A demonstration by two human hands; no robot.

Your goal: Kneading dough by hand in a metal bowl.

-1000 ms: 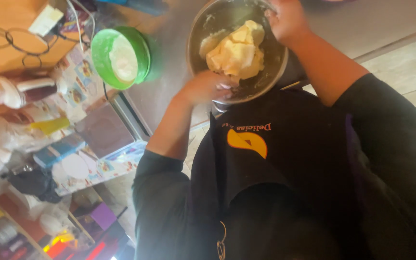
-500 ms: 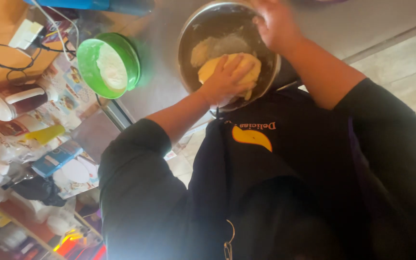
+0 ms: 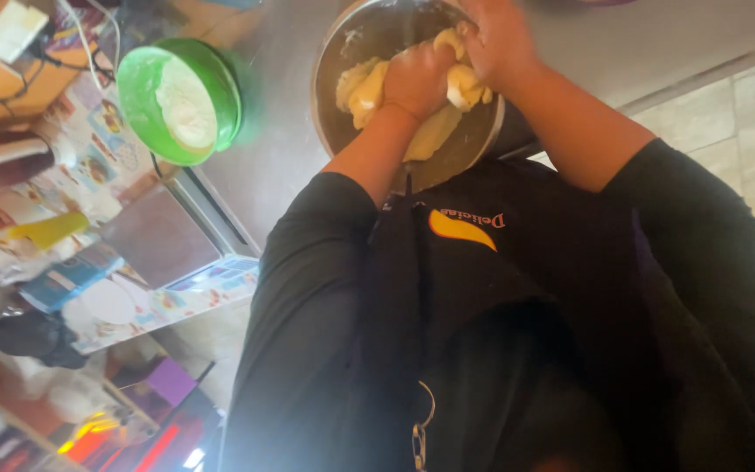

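the grey metal worktop carries everything i am working with, and my black apron and long black sleeves fill the space below it. near its front edge, right in front of my chest, stands the round shiny steel mixing bowl, its rim just reaching over the edge toward me. to the left of the steel bowl, a little apart from it, sits a round bright green plastic bowl with a heap of white flour inside. inside the steel bowl lies the pale yellow lump of soft dough, spread from the middle down to the near wall. my left hand is balled into a fist and pressed into the dough's top. my right hand is closed too, fingers curled around a fold of dough at the bowl's right side, touching my left hand.
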